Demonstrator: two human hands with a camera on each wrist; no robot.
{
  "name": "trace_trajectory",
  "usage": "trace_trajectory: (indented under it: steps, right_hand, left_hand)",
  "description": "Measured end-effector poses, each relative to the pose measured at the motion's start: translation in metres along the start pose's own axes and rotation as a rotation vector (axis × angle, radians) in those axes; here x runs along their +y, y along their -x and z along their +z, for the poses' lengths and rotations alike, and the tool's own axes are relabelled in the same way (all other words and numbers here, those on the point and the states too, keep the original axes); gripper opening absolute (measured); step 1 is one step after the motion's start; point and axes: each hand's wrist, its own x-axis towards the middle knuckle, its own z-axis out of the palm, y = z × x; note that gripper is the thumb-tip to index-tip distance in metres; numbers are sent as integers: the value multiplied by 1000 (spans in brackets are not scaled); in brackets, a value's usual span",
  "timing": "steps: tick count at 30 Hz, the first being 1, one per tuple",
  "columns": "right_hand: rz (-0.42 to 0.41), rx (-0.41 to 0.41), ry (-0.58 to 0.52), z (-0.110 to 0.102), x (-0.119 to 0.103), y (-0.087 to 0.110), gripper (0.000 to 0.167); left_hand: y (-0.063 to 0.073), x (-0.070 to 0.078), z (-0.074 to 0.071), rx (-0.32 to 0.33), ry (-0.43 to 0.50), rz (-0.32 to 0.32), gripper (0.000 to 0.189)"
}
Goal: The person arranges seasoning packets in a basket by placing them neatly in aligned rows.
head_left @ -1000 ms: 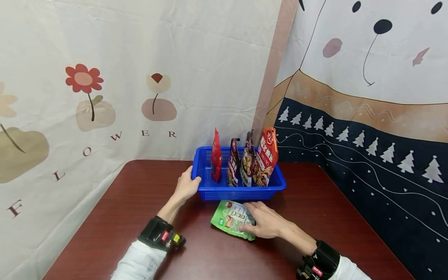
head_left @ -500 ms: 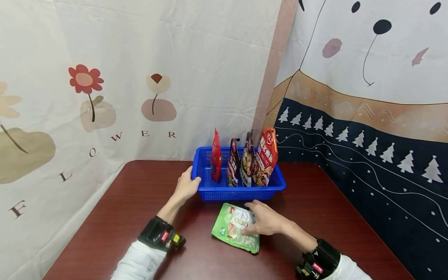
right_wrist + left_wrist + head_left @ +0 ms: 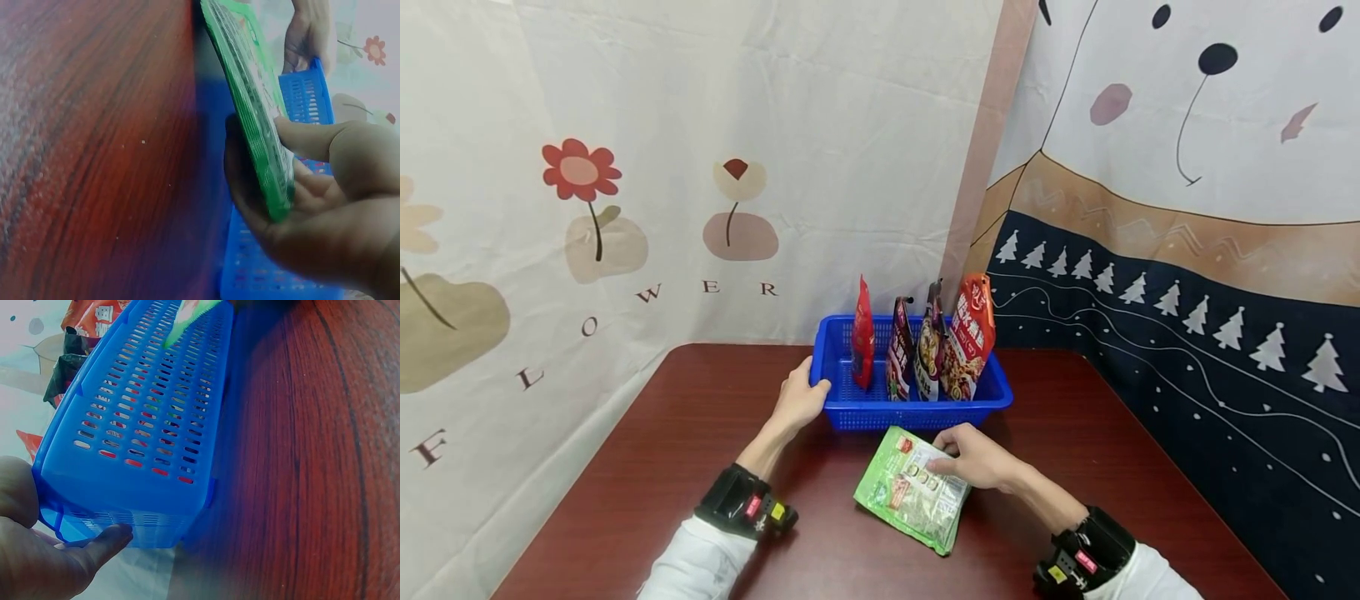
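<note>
My left hand (image 3: 800,397) grips the left front corner of a blue plastic basket (image 3: 917,415); in the left wrist view its thumb lies on the rim and a finger (image 3: 111,545) reaches under the end wall. Between the thumb and fingers of my right hand (image 3: 981,458) is a green food pouch (image 3: 910,492), pinched by its right edge. The right wrist view shows this pouch (image 3: 253,106) edge-on, tilted, with the thumb on its printed face and the fingers behind. It is just in front of the basket.
Standing in the basket are a red pouch (image 3: 862,337) at the left, two dark pouches (image 3: 899,350) in the middle and a larger red-orange pouch (image 3: 972,333) at the right. The brown wooden table (image 3: 700,417) meets a printed cloth backdrop (image 3: 850,125) behind.
The right hand has gone from lying over the pouch to pinching its right edge. The pouch has turned, and its right side has come up. The left hand and basket stay put.
</note>
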Motion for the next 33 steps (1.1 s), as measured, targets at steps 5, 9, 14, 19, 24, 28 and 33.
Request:
trace_trajectory:
  steps: [5, 9, 14, 19, 24, 28, 33]
  right_hand:
    - [9, -44, -89, -4, 0, 0, 16]
    - [3, -49, -124, -4, 1, 0, 16]
    - [-10, -53, -154, -4, 0, 1, 16]
    - [-44, -70, -146, -6, -3, 5, 16]
    - [-144, -93, -106, -8, -8, 7, 13]
    - [-248, -60, -89, -10, -17, 9, 12]
    - [-327, 22, -92, -12, -32, 12, 10]
  left_hand:
    - [0, 0, 0, 1, -1, -2, 52]
    - [-1, 0, 0, 6, -1, 2, 53]
    - [0, 0, 0, 11, -9, 3, 53]
    - [0, 0, 1, 12, -7, 6, 54]
    - [0, 1, 0, 8, -9, 2, 54]
    - [1, 1, 0, 10, -13, 1, 54]
    - [1, 0, 2, 23, -12, 8, 54]
